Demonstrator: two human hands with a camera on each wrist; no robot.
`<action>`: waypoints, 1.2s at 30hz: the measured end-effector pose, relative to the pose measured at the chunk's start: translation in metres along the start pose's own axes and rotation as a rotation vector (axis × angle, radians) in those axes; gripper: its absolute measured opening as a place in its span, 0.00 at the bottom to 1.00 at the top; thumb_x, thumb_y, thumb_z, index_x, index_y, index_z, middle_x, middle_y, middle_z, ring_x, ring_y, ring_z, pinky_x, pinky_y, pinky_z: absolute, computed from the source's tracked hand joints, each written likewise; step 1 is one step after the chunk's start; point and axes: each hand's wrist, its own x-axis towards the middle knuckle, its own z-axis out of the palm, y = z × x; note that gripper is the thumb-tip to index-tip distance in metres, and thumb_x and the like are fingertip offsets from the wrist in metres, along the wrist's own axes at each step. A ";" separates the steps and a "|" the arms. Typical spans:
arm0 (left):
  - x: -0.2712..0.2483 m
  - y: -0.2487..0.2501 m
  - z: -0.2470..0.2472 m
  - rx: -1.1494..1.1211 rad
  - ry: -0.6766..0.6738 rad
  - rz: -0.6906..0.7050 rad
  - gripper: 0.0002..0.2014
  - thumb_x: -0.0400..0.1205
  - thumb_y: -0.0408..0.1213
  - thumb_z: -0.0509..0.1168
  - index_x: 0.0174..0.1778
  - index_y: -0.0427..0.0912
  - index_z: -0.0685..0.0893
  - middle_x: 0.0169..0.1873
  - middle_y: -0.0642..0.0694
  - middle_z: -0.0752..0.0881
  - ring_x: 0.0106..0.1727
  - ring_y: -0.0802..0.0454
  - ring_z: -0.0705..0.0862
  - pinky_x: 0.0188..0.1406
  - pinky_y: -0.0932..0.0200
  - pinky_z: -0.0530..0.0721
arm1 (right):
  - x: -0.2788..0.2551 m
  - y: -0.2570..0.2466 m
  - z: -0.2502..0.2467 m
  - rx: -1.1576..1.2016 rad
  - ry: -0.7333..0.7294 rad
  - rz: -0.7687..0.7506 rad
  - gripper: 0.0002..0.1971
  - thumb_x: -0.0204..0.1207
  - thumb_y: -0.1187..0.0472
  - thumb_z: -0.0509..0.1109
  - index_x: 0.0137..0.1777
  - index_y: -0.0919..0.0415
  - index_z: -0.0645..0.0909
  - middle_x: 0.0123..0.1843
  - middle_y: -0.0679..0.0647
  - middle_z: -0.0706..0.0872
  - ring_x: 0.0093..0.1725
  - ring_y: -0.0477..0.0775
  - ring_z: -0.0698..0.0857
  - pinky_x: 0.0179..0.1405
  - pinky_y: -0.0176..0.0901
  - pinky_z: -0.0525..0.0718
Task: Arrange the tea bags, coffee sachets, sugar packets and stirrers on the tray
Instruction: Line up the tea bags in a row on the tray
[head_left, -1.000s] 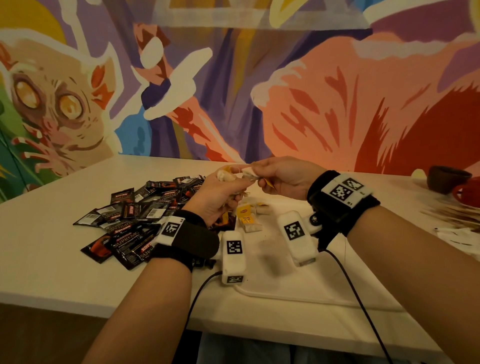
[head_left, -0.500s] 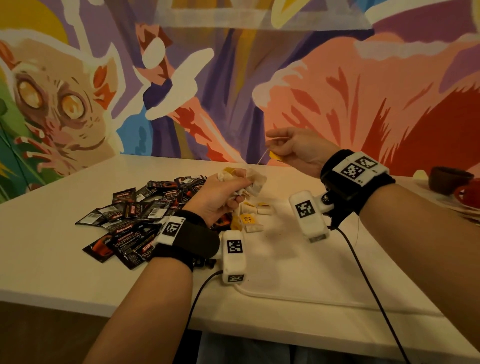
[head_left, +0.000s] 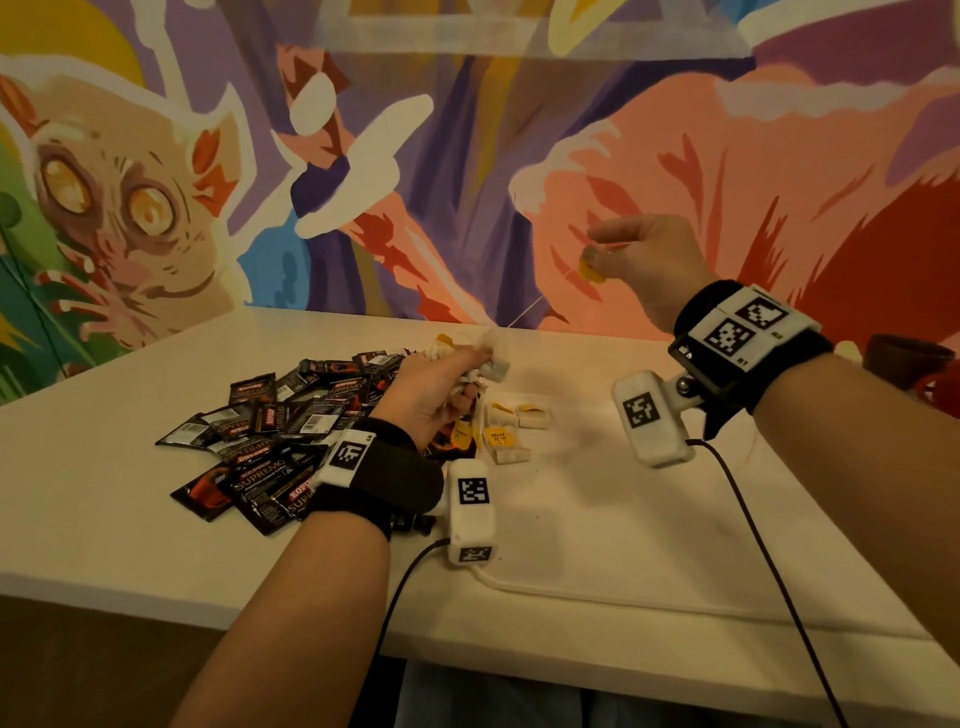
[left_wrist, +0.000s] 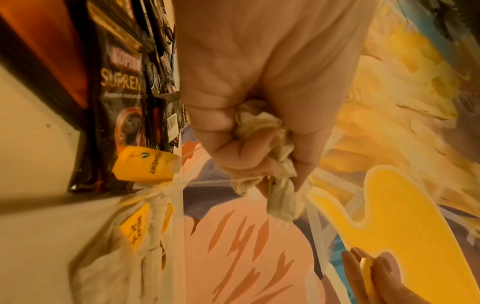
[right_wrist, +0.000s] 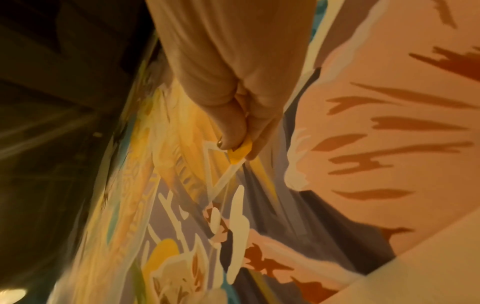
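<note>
Left hand (head_left: 435, 387): fist closed tight round a crumpled bunch of tea bags (left_wrist: 270, 164), low over the table (head_left: 104, 467).
Right hand (head_left: 644, 265): raised, thumb and forefinger pinching a yellow tag (head_left: 590, 270); thread (head_left: 527, 314) runs down to the bunch.
Loose tea bags (head_left: 506, 431): on the table beside the left hand.
Coffee sachets (head_left: 280, 431): heaped left of them.

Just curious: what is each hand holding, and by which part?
The left hand clutches bunched tea bags by their pouches; the right hand pinches one's yellow tag, string taut.
</note>
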 end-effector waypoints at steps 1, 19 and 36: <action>0.001 0.000 -0.001 -0.016 0.020 -0.004 0.04 0.78 0.33 0.70 0.45 0.39 0.82 0.30 0.46 0.81 0.19 0.60 0.74 0.12 0.72 0.69 | -0.001 -0.001 -0.002 -0.066 0.004 -0.023 0.11 0.72 0.73 0.72 0.54 0.71 0.84 0.47 0.58 0.84 0.48 0.50 0.83 0.51 0.37 0.83; 0.001 0.000 -0.003 -0.167 -0.057 0.009 0.05 0.81 0.32 0.66 0.52 0.37 0.81 0.33 0.44 0.80 0.21 0.59 0.76 0.14 0.72 0.69 | -0.054 -0.003 0.052 0.141 -0.342 0.489 0.03 0.74 0.73 0.70 0.45 0.67 0.79 0.33 0.57 0.77 0.28 0.47 0.74 0.20 0.33 0.77; 0.002 0.002 -0.003 -0.200 -0.013 -0.009 0.01 0.80 0.30 0.67 0.44 0.39 0.82 0.34 0.45 0.81 0.28 0.56 0.76 0.17 0.70 0.73 | -0.049 0.071 0.040 -0.564 -0.696 0.827 0.08 0.78 0.69 0.67 0.38 0.65 0.77 0.32 0.58 0.78 0.29 0.50 0.77 0.25 0.38 0.79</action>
